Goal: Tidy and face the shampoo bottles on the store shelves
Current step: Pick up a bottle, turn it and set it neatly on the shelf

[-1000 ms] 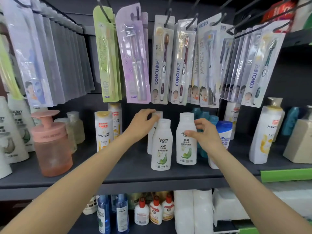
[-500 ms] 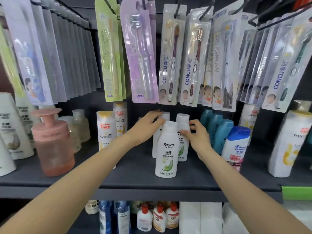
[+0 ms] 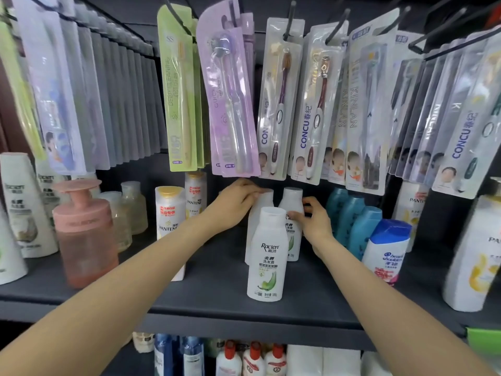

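Three white Raclen shampoo bottles stand in the middle of the dark shelf [image 3: 206,291]. The front bottle [image 3: 267,256] faces me with its green-leaf label, and no hand touches it. My left hand [image 3: 234,204] grips the top of the rear left bottle [image 3: 259,210], whose label I cannot see. My right hand [image 3: 311,222] holds the rear right bottle [image 3: 292,202] by its side; part of its label shows behind the front bottle.
Pantene bottles [image 3: 169,213] stand to the left, next to a pink pump jar [image 3: 84,234]. Teal bottles [image 3: 352,223] and a Head & Shoulders bottle [image 3: 386,253] crowd the right. Packaged toothbrushes [image 3: 233,104] hang low above the bottles. More bottles fill the lower shelf.
The rear right bottle has been pushed back from beside the front bottle to a spot behind it. My left hand stays on the rear left bottle. The view has come closer.
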